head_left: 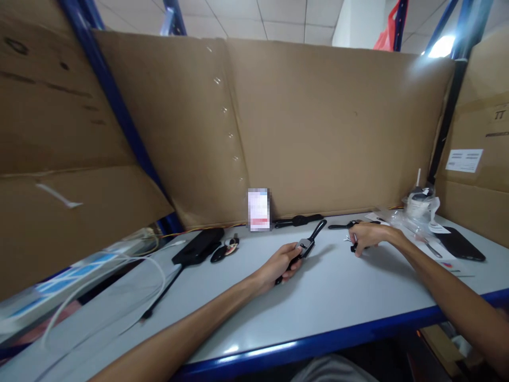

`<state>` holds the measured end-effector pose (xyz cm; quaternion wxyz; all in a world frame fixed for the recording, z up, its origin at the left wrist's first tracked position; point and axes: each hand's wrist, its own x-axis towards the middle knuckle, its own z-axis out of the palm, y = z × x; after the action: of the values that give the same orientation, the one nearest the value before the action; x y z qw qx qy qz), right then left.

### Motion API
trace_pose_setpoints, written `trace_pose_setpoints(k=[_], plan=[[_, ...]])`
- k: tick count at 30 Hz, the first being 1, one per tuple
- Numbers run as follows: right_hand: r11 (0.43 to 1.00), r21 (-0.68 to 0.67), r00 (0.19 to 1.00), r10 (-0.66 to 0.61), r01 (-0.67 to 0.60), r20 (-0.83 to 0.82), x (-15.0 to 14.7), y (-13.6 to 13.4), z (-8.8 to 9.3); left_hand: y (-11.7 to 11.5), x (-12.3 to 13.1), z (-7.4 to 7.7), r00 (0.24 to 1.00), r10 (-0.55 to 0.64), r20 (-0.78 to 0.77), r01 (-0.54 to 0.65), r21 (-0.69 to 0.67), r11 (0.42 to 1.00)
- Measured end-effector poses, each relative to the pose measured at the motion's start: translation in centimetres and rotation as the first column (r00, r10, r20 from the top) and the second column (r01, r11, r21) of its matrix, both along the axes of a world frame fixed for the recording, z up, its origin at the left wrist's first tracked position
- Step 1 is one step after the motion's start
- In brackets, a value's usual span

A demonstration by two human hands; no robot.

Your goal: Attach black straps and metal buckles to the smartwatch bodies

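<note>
In the middle of the table, my left hand [281,266] is closed round a wristwatch [305,245] with a grey case and a black strap. One strap end points up and away, while the other shows below my fingers. My right hand [369,235] reaches down to the tabletop on the right, its fingers closed at a small dark item [353,248]. That item's kind is too small to tell. Just behind this hand lies another black strap [338,226], partly hidden by it. A black watch [300,219] lies flat at the back, along the cardboard.
A blurred white card or screen [259,209] leans on the cardboard wall [318,127]. Left are a black power bank-like box [199,246], keys [226,249], cables and a power strip [75,281]. Right are a dark phone [463,244], plastic bags and a cup [420,204].
</note>
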<state>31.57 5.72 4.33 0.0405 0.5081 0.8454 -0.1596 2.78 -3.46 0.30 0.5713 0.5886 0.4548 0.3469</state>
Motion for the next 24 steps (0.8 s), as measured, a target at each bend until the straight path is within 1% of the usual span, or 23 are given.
trace_pose_setpoints(k=[4, 7, 8, 10, 12, 13, 14, 16, 18, 19, 21, 24], plan=[[1.0, -0.004, 1.0, -0.011, 0.011, 0.005, -0.3, -0.4, 0.1, 0.0, 0.0, 0.1, 1.0, -0.001, -0.001, 0.001, -0.003, 1.0], [1.0, 0.018, 1.0, -0.01, 0.01, -0.028, -0.4, -0.6, 0.3, 0.1, 0.0, 0.0, 1.0, 0.003, -0.011, -0.003, -0.007, 1.0], [1.0, 0.006, 0.999, -0.002, 0.002, -0.043, -0.4, -0.7, 0.3, 0.2, 0.0, -0.1, 1.0, 0.006, -0.013, -0.006, -0.01, 1.0], [0.998, -0.06, 0.994, 0.011, -0.017, -0.105, -0.5, -0.9, 0.6, 0.2, 0.0, -0.1, 1.0, 0.01, -0.009, -0.01, -0.014, 1.0], [0.989, -0.138, 0.97, 0.012, -0.047, -0.241, -0.8, -1.3, 1.0, 0.3, 0.0, -0.1, 1.0, 0.004, 0.002, -0.004, -0.012, 1.0], [0.985, -0.157, 0.938, 0.006, -0.064, -0.348, -1.2, -1.6, 1.2, 0.3, 0.0, -0.1, 1.0, -0.003, 0.008, 0.003, -0.009, 1.0], [0.983, -0.164, 0.883, -0.005, -0.081, -0.469, -1.7, -1.9, 1.3, 0.3, 0.0, -0.1, 1.0, -0.012, 0.012, 0.012, -0.005, 1.0], [0.982, -0.157, 0.72, -0.037, -0.101, -0.693, -3.0, -2.7, 1.4, 0.3, 0.1, -0.1, 1.0, -0.027, 0.015, 0.027, 0.003, 1.0], [0.982, -0.161, 0.566, -0.08, -0.095, -0.821, -4.6, -3.5, 1.1, 0.3, 0.1, 0.0, 0.999, -0.034, 0.013, 0.034, 0.012, 0.999], [0.981, -0.17, 0.516, -0.1, -0.089, -0.851, -5.3, -3.9, 0.8, 0.2, 0.2, 0.0, 0.999, -0.037, 0.009, 0.037, 0.015, 0.999], [0.979, -0.187, 0.474, -0.126, -0.084, -0.871, -6.7, -4.4, -0.1, 0.2, 0.3, 0.1, 0.999, -0.042, 0.001, 0.042, 0.02, 0.999], [0.973, -0.222, 0.464, -0.17, -0.058, -0.869, -8.0, -4.8, -1.3, 0.1, 0.3, 0.1, 0.999, -0.048, -0.007, 0.048, 0.025, 0.999]])
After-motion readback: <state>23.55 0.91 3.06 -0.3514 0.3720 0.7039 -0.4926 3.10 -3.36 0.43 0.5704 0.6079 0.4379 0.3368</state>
